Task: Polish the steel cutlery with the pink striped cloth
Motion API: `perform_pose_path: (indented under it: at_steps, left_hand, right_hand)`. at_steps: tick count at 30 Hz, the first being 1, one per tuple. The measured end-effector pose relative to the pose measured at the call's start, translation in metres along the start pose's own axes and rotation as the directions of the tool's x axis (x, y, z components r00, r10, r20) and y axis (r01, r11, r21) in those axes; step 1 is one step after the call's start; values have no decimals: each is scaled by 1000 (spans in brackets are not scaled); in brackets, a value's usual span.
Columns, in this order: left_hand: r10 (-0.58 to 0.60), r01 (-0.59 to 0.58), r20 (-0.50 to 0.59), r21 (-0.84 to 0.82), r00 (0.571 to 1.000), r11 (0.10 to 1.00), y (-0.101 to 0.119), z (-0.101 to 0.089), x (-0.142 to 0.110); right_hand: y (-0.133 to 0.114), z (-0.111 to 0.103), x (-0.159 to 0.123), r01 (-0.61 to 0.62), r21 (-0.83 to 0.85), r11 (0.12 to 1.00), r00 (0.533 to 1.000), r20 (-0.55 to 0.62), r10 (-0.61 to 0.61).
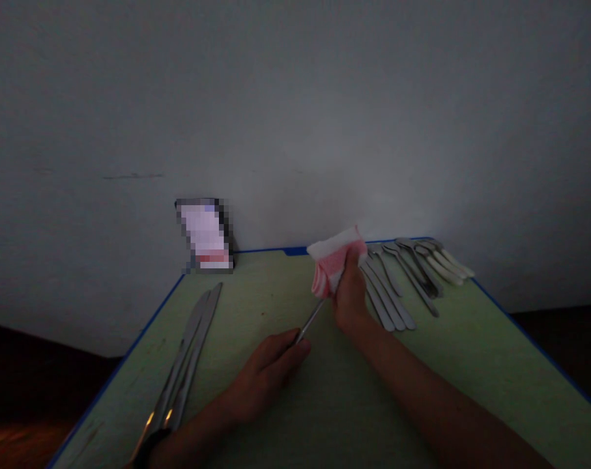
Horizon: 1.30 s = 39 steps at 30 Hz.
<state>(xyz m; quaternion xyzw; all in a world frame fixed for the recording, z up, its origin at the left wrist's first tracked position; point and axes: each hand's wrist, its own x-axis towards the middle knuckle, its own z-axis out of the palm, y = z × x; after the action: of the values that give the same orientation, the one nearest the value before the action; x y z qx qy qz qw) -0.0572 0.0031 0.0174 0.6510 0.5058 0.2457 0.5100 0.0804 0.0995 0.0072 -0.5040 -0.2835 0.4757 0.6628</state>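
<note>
My left hand (pixel 270 368) is closed around the end of a thin metal piece of cutlery (pixel 311 320) that slants up and away over the table's middle. Wrapped about its far end is a pink and white cloth (pixel 337 260), gripped by my right hand (pixel 351 290). The cloth hides that end, so its kind cannot be made out. Just right of my right hand lie several metal handles (pixel 390 303) side by side. Beyond my left wrist, two table knives (pixel 197 345) lie near the left edge, their lower ends partly behind my forearm.
A phone (pixel 206 234) with a lit, blurred screen leans against the wall (pixel 295 117) at the back left. Several spoons (pixel 412 273) and pale-handled cutlery (pixel 444 264) lie at the back right. The greenish table (pixel 256 286) has a blue edge.
</note>
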Motion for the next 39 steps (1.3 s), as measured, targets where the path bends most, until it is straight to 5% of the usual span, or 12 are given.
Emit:
perform_pose_path:
  at_steps: [5,13,21,27,39]
  left_hand:
    - [33,-34,58,20,998,999,-1,-2,3]
    - [183,-222,127,517,975,827,10,6,-8]
    - [52,-55,30,809,998,586,-3,14,2]
    - [32,46,-95,714,995,699,-3,10,5]
    - [166,-136,-27,448,986,884,3,7,-3]
  right_hand:
    - [2,2,-13,-27,-87,996,999,34,30]
    - [-13,-3,4,16,-60,998,1000,-9,-16]
    - [-13,-2,-4,66,-92,994,998,2,-66]
    - [5,10,-46,-31,-123,992,976,209,56]
    - [15,6,-39,-86,-80,993,984,151,98]
